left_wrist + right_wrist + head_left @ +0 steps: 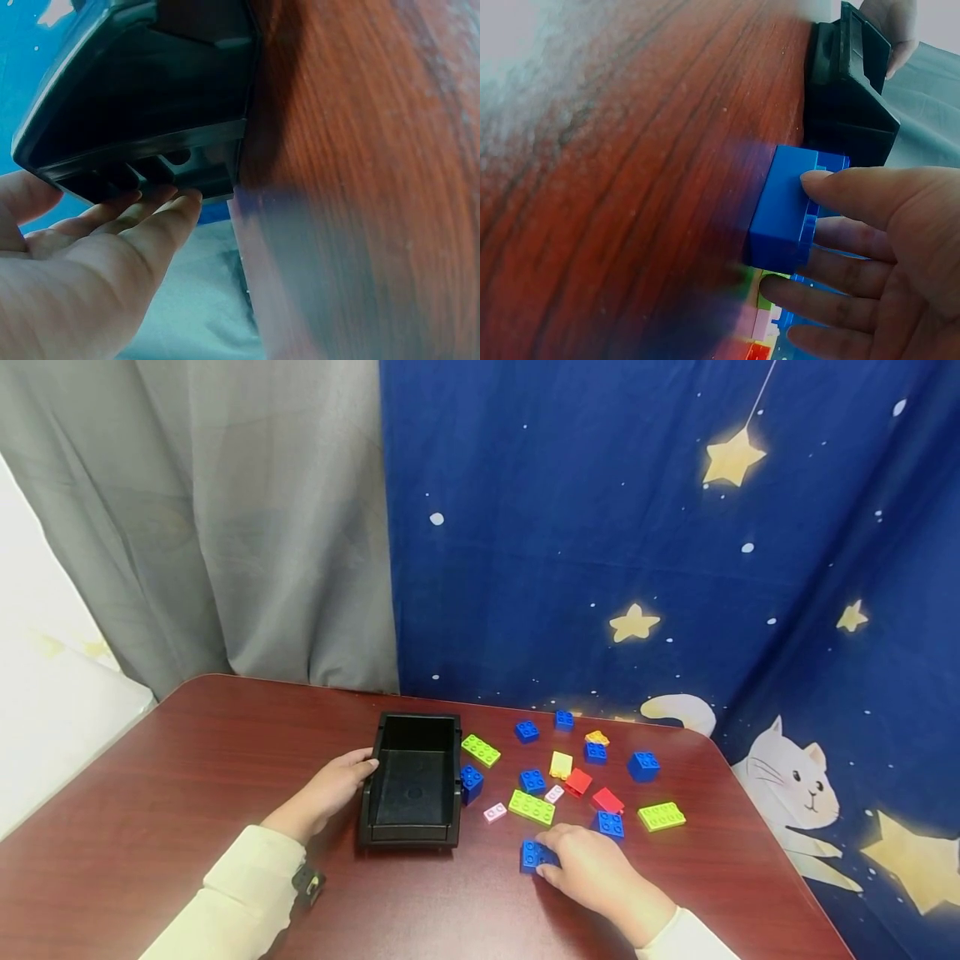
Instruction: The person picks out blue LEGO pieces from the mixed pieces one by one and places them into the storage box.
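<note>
In the head view an open-topped black plastic bin [412, 789] stands on the table, with only its bare inside showing. My left hand [330, 789] grips its left side; in the left wrist view the thumb lies at the rim and the fingertips [187, 199] reach under the ledge of the bin [142, 90]. To the right of the bin, my right hand [596, 870] pinches a blue toy brick [529, 855] close to the table. The right wrist view shows the thumb on the near side of that blue brick [784, 202] and fingers beyond it.
Loose bricks lie right of the bin: several blue ones [643, 766], green ones [531, 807], red ones [577, 782], pink ones [495, 812], and a yellow one [561, 765]. One blue brick [471, 783] sits against the bin's right side. Curtains [525, 568] hang behind the table.
</note>
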The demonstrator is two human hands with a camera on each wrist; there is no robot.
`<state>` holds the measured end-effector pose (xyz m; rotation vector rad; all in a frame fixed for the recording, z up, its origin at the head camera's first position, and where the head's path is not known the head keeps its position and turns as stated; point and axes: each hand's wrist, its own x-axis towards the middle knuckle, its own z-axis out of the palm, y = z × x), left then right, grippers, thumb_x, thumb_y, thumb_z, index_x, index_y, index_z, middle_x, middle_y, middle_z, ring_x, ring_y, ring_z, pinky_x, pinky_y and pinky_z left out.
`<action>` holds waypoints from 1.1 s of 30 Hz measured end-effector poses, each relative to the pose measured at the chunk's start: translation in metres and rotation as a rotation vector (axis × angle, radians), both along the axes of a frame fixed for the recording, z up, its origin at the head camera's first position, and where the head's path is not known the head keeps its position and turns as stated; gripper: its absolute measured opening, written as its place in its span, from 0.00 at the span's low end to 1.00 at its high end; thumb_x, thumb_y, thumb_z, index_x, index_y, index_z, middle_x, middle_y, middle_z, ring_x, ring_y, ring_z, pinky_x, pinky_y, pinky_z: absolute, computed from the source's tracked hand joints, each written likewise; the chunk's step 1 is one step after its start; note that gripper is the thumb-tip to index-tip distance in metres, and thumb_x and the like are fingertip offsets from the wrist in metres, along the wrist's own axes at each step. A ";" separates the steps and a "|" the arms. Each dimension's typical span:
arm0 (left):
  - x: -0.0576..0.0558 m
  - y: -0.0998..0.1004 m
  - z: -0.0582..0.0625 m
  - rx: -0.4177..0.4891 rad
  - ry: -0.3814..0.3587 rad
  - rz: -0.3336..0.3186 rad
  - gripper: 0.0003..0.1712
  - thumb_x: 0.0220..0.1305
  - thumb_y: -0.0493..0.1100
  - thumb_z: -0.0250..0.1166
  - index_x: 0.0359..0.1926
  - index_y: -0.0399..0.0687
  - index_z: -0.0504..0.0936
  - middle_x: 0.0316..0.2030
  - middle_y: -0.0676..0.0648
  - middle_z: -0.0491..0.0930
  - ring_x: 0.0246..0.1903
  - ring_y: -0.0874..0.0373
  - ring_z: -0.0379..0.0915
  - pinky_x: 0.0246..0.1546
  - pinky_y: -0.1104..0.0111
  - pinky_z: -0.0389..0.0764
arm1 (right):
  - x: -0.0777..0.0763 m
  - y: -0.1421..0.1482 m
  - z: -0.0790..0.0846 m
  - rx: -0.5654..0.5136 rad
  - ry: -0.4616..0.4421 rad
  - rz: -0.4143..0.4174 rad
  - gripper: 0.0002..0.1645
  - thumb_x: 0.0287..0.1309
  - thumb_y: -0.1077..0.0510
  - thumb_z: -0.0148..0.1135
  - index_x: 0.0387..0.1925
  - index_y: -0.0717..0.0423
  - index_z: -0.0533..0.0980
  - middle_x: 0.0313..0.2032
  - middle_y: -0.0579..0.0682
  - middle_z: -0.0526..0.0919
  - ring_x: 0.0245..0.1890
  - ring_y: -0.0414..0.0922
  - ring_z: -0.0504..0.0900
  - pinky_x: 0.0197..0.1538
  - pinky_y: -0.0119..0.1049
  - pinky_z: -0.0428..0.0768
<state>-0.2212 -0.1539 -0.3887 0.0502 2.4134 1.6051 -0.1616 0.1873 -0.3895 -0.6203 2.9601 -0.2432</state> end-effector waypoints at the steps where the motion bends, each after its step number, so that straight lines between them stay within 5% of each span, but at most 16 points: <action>1: 0.000 0.000 0.000 0.000 -0.001 0.002 0.30 0.75 0.43 0.43 0.70 0.29 0.55 0.67 0.28 0.59 0.65 0.31 0.58 0.66 0.43 0.59 | 0.000 0.000 0.000 0.002 -0.001 -0.003 0.26 0.50 0.50 0.73 0.49 0.59 0.81 0.42 0.51 0.85 0.45 0.50 0.82 0.49 0.51 0.81; 33: 0.002 0.000 0.001 -0.011 0.014 0.008 0.30 0.75 0.43 0.44 0.70 0.29 0.55 0.67 0.27 0.59 0.63 0.31 0.60 0.64 0.44 0.62 | -0.003 0.000 0.002 -0.100 -0.019 0.012 0.23 0.50 0.51 0.72 0.44 0.60 0.81 0.36 0.50 0.84 0.36 0.45 0.80 0.45 0.47 0.83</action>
